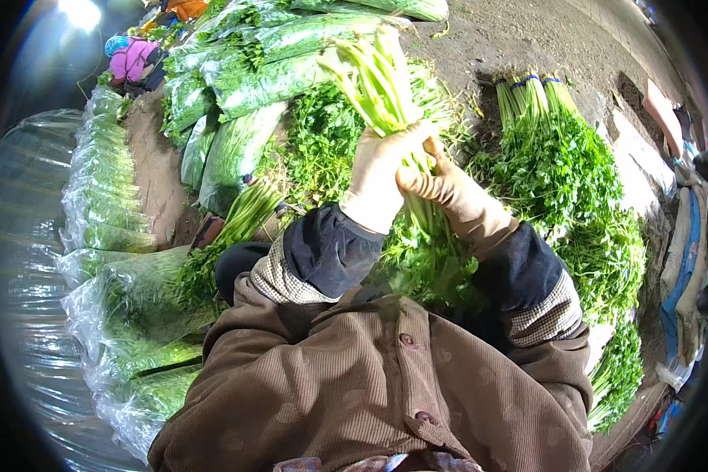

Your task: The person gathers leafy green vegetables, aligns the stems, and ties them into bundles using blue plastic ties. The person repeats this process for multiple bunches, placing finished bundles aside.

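Observation:
Both my gloved hands grip one bunch of celery (385, 86), held up in front of my chest. Its pale green stalks fan out at the far end, and its leaves hang down toward my lap. My left hand (381, 169), in a pale glove, is closed around the stalks. Just to the right, my right hand (448, 189), in a tan glove, is closed on the same bunch below it, the two hands touching. Loose leafy celery (322, 141) lies on the ground beneath and beyond my hands.
Celery packed in clear plastic bags (252, 75) is stacked ahead. Banded bunches (558, 149) form a row on the right. Plastic-wrapped celery (102, 173) lines the left beside clear sheeting (35, 275). A person in pink (132, 59) crouches at the far left. Bare soil (511, 35) lies beyond.

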`<state>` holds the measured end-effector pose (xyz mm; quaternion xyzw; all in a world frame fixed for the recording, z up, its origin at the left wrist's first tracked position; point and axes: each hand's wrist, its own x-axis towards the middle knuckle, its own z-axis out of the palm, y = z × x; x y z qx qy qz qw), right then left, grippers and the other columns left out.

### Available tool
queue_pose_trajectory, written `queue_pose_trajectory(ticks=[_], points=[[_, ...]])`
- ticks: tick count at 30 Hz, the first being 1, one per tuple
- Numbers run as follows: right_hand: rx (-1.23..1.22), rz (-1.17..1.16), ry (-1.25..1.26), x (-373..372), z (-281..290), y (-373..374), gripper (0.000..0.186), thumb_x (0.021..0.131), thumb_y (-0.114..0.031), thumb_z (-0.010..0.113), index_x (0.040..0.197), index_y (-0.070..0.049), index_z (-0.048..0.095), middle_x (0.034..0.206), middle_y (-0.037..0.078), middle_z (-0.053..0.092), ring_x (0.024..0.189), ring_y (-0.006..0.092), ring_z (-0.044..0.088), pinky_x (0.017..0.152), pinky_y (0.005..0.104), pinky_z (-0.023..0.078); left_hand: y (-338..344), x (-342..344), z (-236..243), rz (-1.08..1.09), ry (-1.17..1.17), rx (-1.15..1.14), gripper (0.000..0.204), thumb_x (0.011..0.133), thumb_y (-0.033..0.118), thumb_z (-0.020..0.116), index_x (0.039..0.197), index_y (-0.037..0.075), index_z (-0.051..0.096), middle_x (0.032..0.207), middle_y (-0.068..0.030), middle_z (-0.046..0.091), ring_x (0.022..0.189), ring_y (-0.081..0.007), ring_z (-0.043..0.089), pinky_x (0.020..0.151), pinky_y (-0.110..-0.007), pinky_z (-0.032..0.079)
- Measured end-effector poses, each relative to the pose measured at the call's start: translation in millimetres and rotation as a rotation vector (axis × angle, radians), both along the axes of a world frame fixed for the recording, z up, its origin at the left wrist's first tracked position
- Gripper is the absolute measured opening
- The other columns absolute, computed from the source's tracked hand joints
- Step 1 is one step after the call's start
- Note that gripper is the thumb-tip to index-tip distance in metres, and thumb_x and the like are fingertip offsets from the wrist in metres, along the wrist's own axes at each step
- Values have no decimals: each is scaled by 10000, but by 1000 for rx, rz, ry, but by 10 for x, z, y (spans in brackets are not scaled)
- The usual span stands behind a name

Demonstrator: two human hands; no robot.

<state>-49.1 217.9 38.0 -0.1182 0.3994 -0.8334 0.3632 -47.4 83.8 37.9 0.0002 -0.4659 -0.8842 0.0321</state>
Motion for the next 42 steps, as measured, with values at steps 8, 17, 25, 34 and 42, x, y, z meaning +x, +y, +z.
queue_pose_trajectory(ticks=[8, 17, 25, 34, 42], points=[[99, -7, -56, -28, -120, 77, 318, 924, -114, 709, 1210, -21, 604, 885, 87, 706, 593, 143, 646, 527, 244, 532, -496, -214, 171, 152, 145, -440, 693, 859, 126, 779, 1423, 7, 393, 1344, -174, 548, 1191, -215, 572, 996, -399, 488], [62, -1, -10, -43, -23, 44, 276, 938, -101, 687, 1195, -17, 637, 854, 53, 686, 591, 105, 617, 509, 220, 503, -850, -158, 375, 349, 870, -1761, 570, 756, 172, 821, 1282, 176, 601, 1488, -87, 457, 1425, -329, 346, 1181, -463, 291], [296, -36, 142, -20, 75, 105, 274, 919, -109, 711, 1186, -73, 658, 857, 14, 685, 683, 75, 616, 529, 215, 485, -925, -216, 685, -1, 939, -1565, 165, 817, 62, 742, 917, 86, 612, 1271, -51, 618, 1265, -285, 513, 1128, -449, 349], [207, -45, 114, 41, 118, 130, 301, 919, -118, 721, 1206, -66, 647, 851, 15, 692, 605, 80, 595, 508, 213, 472, -697, -68, 605, 236, 1051, -1872, 218, 793, 158, 766, 974, 107, 654, 1144, -75, 630, 1100, -273, 556, 1017, -432, 432], [195, 9, 86, 58, 125, 151, 278, 919, -101, 715, 1187, -52, 656, 811, 44, 692, 561, 91, 597, 493, 204, 475, -805, -124, 942, 30, 730, -818, 228, 1019, 260, 565, 1089, 46, 602, 1078, -97, 699, 1013, -158, 647, 909, -307, 519]])
